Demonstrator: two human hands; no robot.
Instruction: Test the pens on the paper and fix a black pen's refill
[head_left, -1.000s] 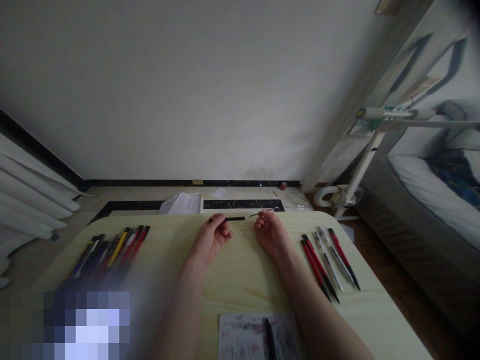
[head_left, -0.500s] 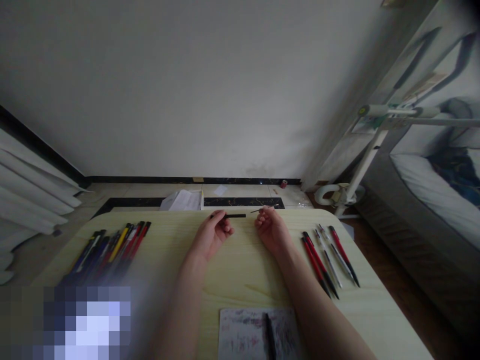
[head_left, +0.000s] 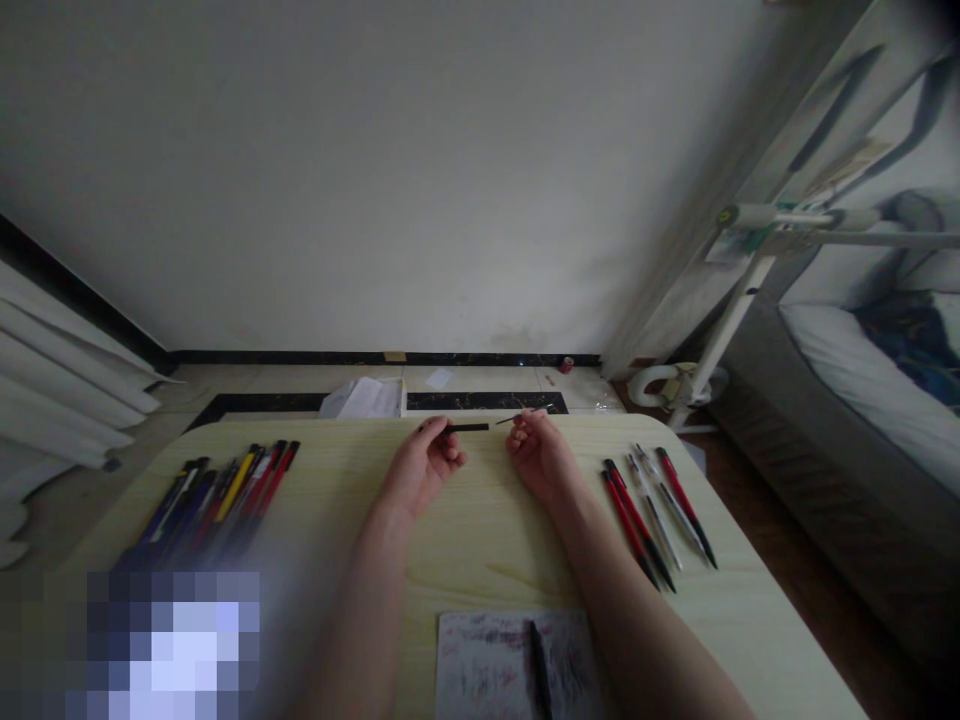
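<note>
My left hand (head_left: 425,465) is closed around a black pen barrel (head_left: 469,428), which sticks out to the right past the fingertips. My right hand (head_left: 540,450) pinches a thin dark stick (head_left: 505,421) that looks like a pen refill, pointing left. A small gap separates its tip from the barrel's end. Both hands are above the far part of the wooden table (head_left: 465,540). A scribbled sheet of paper (head_left: 480,665) with a dark pen (head_left: 539,665) on it lies nearer, between my forearms.
Several red-and-black pens (head_left: 679,500) and clear pens (head_left: 656,510) lie on the right. A bunch of mixed pens (head_left: 240,480) lies on the left, partly blurred. Beyond the table's far edge, a box of papers (head_left: 367,398) stands on the floor before the wall.
The thin stick's tip has come slightly closer to the end of the black barrel. Both hands keep their hold, and the view has shifted a little.
</note>
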